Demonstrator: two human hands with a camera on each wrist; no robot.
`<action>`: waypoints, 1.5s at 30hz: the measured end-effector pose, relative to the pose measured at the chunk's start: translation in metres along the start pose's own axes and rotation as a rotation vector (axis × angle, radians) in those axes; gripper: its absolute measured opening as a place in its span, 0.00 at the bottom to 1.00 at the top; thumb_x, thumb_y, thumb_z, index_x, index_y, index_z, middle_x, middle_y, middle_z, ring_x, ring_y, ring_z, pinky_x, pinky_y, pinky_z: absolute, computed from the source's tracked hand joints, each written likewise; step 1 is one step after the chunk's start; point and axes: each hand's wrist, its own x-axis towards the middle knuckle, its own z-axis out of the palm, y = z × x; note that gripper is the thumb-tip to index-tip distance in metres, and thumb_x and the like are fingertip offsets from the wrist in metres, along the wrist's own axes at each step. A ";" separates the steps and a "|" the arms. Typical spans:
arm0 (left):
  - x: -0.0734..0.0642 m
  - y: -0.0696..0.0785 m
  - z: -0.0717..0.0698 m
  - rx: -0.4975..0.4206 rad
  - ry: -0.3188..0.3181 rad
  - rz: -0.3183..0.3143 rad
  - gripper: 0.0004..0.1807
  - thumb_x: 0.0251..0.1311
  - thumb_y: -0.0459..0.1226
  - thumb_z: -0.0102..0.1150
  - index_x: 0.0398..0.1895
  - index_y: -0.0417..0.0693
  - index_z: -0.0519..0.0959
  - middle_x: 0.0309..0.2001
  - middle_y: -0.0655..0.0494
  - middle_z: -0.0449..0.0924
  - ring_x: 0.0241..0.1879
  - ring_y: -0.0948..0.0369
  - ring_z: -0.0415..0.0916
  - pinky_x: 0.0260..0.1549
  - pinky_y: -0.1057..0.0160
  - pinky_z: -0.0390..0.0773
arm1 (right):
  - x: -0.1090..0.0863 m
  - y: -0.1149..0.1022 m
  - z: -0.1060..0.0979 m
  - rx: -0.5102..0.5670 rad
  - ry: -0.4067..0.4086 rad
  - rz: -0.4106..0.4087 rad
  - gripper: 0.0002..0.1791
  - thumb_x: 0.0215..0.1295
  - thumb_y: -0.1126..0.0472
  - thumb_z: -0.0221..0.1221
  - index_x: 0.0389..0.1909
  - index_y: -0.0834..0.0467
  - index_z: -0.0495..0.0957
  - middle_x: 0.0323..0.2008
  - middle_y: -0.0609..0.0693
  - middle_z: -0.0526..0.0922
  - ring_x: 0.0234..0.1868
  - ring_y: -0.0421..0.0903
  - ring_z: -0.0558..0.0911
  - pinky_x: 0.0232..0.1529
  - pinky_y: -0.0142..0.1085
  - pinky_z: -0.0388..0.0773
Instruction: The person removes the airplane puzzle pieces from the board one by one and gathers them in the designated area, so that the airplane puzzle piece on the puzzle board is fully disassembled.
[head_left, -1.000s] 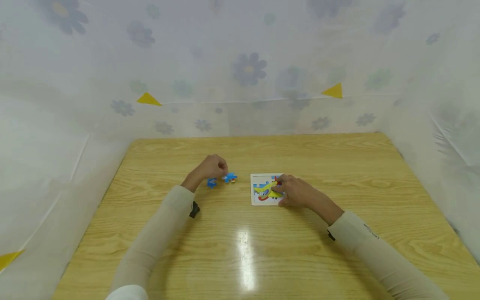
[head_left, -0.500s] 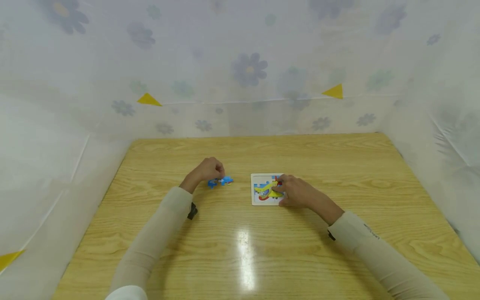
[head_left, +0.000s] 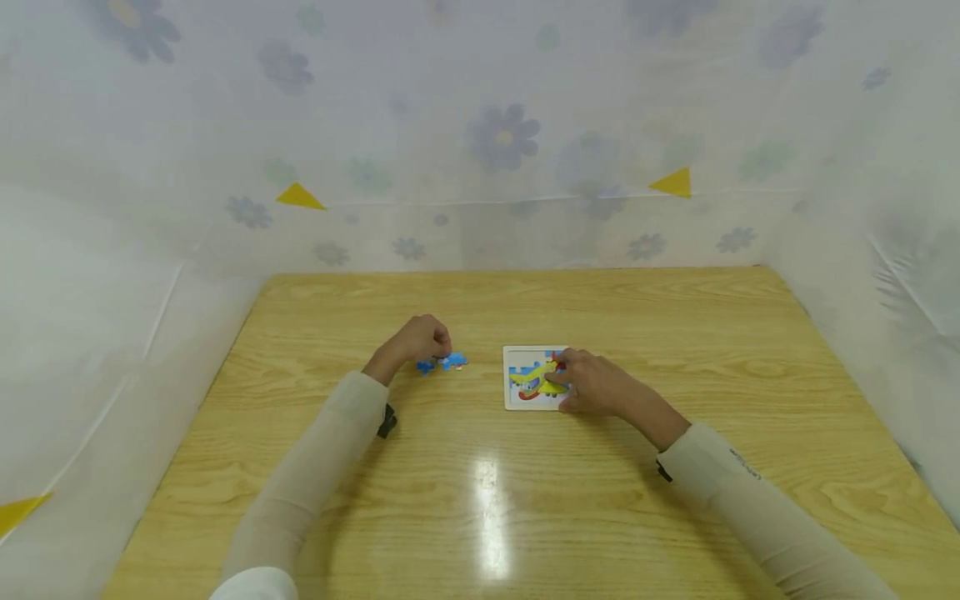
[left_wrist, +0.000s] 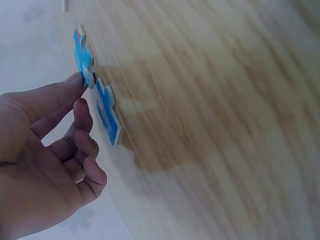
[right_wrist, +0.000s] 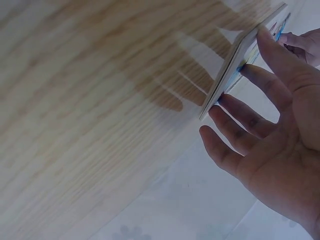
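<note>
A puzzle board [head_left: 507, 385] lies flat on the wooden counter [head_left: 600, 517], just right of the middle, with a pale rim round a picture of a yellow and red aeroplane among blue pieces; the far left part of its inside shows pale. The right hand [head_left: 597, 383] covers the board's right side: its grip is spread, the thumb on the rim at the near corner, the index and middle fingertips touching the picture, the little finger apart from it. To the board's left, well apart from it, the left hand [head_left: 415, 337] has its thumb and index finger pinching a blue puzzle piece [head_left: 455, 362] by one end, its other fingers loosely curled. That piece is near the counter; whether it touches the wood cannot be told. Just beside it, nearer the left wrist, lies a second blue piece [head_left: 425, 367]; whether the two meet is unclear. Pale sleeves [head_left: 300, 483] cover both arms, with a small dark device [head_left: 387, 421] under the left wrist. A glossy streak of light runs down the near counter. Beyond the far edge hangs a whitish flowered sheet [head_left: 450, 83] bearing yellow triangles [head_left: 302, 197].
</note>
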 end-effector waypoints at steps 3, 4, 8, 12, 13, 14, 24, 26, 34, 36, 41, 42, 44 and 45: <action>-0.001 0.001 0.000 -0.003 0.006 -0.002 0.07 0.63 0.34 0.57 0.29 0.46 0.83 0.35 0.53 0.83 0.37 0.57 0.77 0.47 0.54 0.78 | 0.000 0.000 0.000 0.000 -0.004 0.002 0.30 0.51 0.50 0.69 0.55 0.60 0.78 0.56 0.65 0.74 0.54 0.59 0.75 0.50 0.49 0.76; -0.002 0.002 0.000 -0.003 0.008 -0.002 0.06 0.63 0.34 0.58 0.29 0.46 0.83 0.35 0.53 0.83 0.37 0.57 0.77 0.47 0.54 0.78 | 0.000 0.000 0.000 -0.001 -0.003 0.002 0.30 0.51 0.50 0.69 0.55 0.59 0.78 0.56 0.65 0.74 0.54 0.59 0.75 0.50 0.49 0.76; -0.003 0.004 0.000 -0.002 0.014 -0.006 0.06 0.62 0.34 0.58 0.29 0.46 0.83 0.35 0.52 0.83 0.38 0.56 0.78 0.47 0.54 0.78 | -0.001 -0.001 -0.001 0.003 0.005 0.004 0.30 0.51 0.50 0.69 0.54 0.59 0.79 0.57 0.65 0.73 0.55 0.60 0.75 0.50 0.50 0.77; -0.002 0.005 0.000 -0.008 0.014 -0.021 0.07 0.62 0.34 0.57 0.30 0.45 0.83 0.35 0.52 0.83 0.36 0.57 0.78 0.47 0.54 0.78 | -0.001 0.000 -0.001 0.007 0.013 0.004 0.30 0.50 0.50 0.69 0.54 0.59 0.79 0.58 0.66 0.73 0.56 0.61 0.75 0.50 0.51 0.77; -0.002 0.005 0.000 -0.011 0.015 -0.023 0.06 0.62 0.34 0.57 0.30 0.46 0.83 0.35 0.52 0.83 0.36 0.57 0.77 0.47 0.54 0.78 | -0.001 0.000 -0.001 0.007 0.011 0.004 0.30 0.50 0.50 0.69 0.54 0.59 0.79 0.58 0.66 0.73 0.56 0.61 0.75 0.50 0.51 0.77; -0.002 0.004 0.000 -0.016 0.015 -0.025 0.07 0.62 0.34 0.57 0.30 0.46 0.83 0.34 0.52 0.83 0.35 0.57 0.77 0.47 0.54 0.78 | -0.001 0.000 -0.001 0.008 0.010 0.004 0.30 0.51 0.50 0.69 0.54 0.59 0.79 0.58 0.66 0.73 0.56 0.61 0.75 0.50 0.51 0.77; 0.000 0.008 -0.001 -0.026 0.029 -0.001 0.06 0.63 0.36 0.56 0.31 0.47 0.82 0.32 0.54 0.82 0.31 0.60 0.76 0.40 0.59 0.78 | -0.002 -0.001 -0.002 0.034 0.015 0.003 0.29 0.51 0.51 0.69 0.54 0.60 0.79 0.59 0.67 0.72 0.57 0.62 0.74 0.50 0.51 0.76; 0.001 0.010 -0.001 -0.030 0.042 0.010 0.05 0.63 0.36 0.57 0.32 0.47 0.82 0.31 0.54 0.82 0.30 0.60 0.75 0.40 0.59 0.77 | -0.003 -0.001 -0.002 0.034 0.019 0.001 0.30 0.51 0.51 0.69 0.54 0.60 0.78 0.59 0.67 0.72 0.58 0.62 0.74 0.50 0.51 0.77; 0.006 0.028 0.000 -0.060 0.078 0.060 0.04 0.61 0.36 0.58 0.34 0.46 0.81 0.35 0.52 0.81 0.31 0.59 0.73 0.36 0.61 0.76 | -0.005 -0.001 -0.001 0.001 0.038 -0.019 0.29 0.53 0.50 0.67 0.55 0.59 0.78 0.59 0.66 0.73 0.59 0.63 0.73 0.50 0.51 0.77; 0.008 0.034 0.001 -0.051 0.082 0.076 0.04 0.61 0.36 0.59 0.35 0.46 0.81 0.35 0.52 0.80 0.32 0.59 0.73 0.37 0.60 0.76 | -0.005 0.000 0.000 -0.008 0.049 -0.010 0.28 0.53 0.50 0.67 0.54 0.58 0.79 0.57 0.65 0.74 0.58 0.62 0.74 0.49 0.51 0.77; 0.013 0.046 0.006 -0.048 0.085 0.109 0.04 0.60 0.36 0.60 0.35 0.45 0.80 0.35 0.52 0.80 0.33 0.58 0.75 0.37 0.59 0.76 | -0.006 0.000 0.004 -0.088 0.078 -0.017 0.26 0.53 0.48 0.67 0.52 0.55 0.81 0.52 0.62 0.77 0.54 0.59 0.76 0.45 0.50 0.77; 0.014 0.048 0.007 -0.049 0.084 0.117 0.04 0.60 0.36 0.61 0.35 0.45 0.81 0.35 0.51 0.80 0.34 0.57 0.75 0.37 0.59 0.76 | -0.007 0.000 0.005 -0.095 0.084 -0.019 0.25 0.53 0.48 0.67 0.51 0.54 0.81 0.52 0.61 0.78 0.54 0.59 0.76 0.44 0.49 0.77; 0.016 0.052 0.010 -0.052 0.081 0.130 0.05 0.59 0.36 0.61 0.35 0.44 0.81 0.36 0.51 0.80 0.34 0.57 0.75 0.37 0.59 0.76 | -0.008 0.000 0.005 -0.097 0.096 -0.023 0.25 0.52 0.49 0.68 0.50 0.54 0.82 0.51 0.61 0.78 0.53 0.59 0.77 0.43 0.49 0.78; 0.017 0.054 0.011 -0.049 0.081 0.136 0.05 0.59 0.36 0.61 0.35 0.44 0.81 0.36 0.51 0.80 0.34 0.57 0.75 0.37 0.59 0.76 | -0.008 -0.001 0.005 -0.091 0.100 -0.023 0.25 0.52 0.49 0.68 0.50 0.54 0.82 0.51 0.61 0.78 0.53 0.59 0.77 0.43 0.49 0.78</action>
